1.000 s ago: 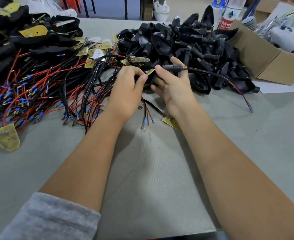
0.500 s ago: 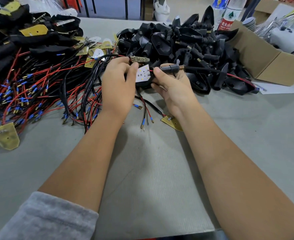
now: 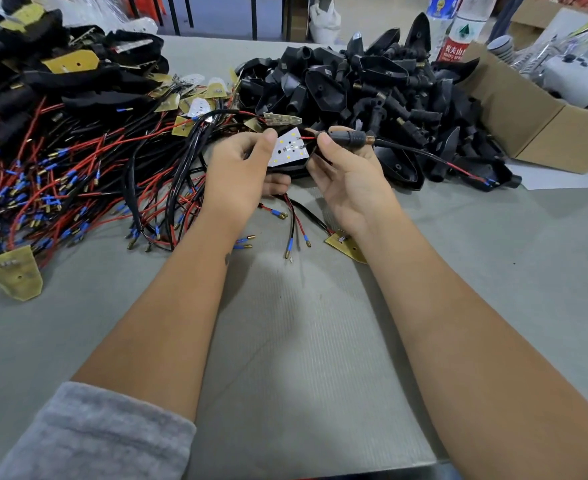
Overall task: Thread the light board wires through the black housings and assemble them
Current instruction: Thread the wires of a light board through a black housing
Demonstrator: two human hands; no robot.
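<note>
A grey table (image 3: 320, 358) is filling the view, with dark table legs and a pale floor showing past its far edge. Going left to right across it: a yellow board (image 3: 17, 277) is lying at the left edge, a tangle of red and black wires (image 3: 77, 174) with blue-sleeved ends is spreading over the left part, a heap of black housings (image 3: 389, 95) is sitting at centre-right, a water bottle (image 3: 460, 32) is standing behind the heap, and an open cardboard box (image 3: 542, 133) is resting at the far right.

The left hand (image 3: 237, 178), coming out of a grey sleeve (image 3: 95, 434), is curling around the left side of a black housing (image 3: 290, 171), its thumb tip pressing on the upper left edge of the white light board (image 3: 289, 148) that is lying face up in that housing, above the table in front of the heap. The right hand (image 3: 351, 181) is half open, palm toward the camera, pinching the housing's black stem (image 3: 348, 136) between thumb and fingers just right of the board. A black cable (image 3: 424, 155) is running out of the stem's brass end to the right, across the heap.

Another yellow board (image 3: 346, 245) is lying on the table just under the right wrist.
</note>
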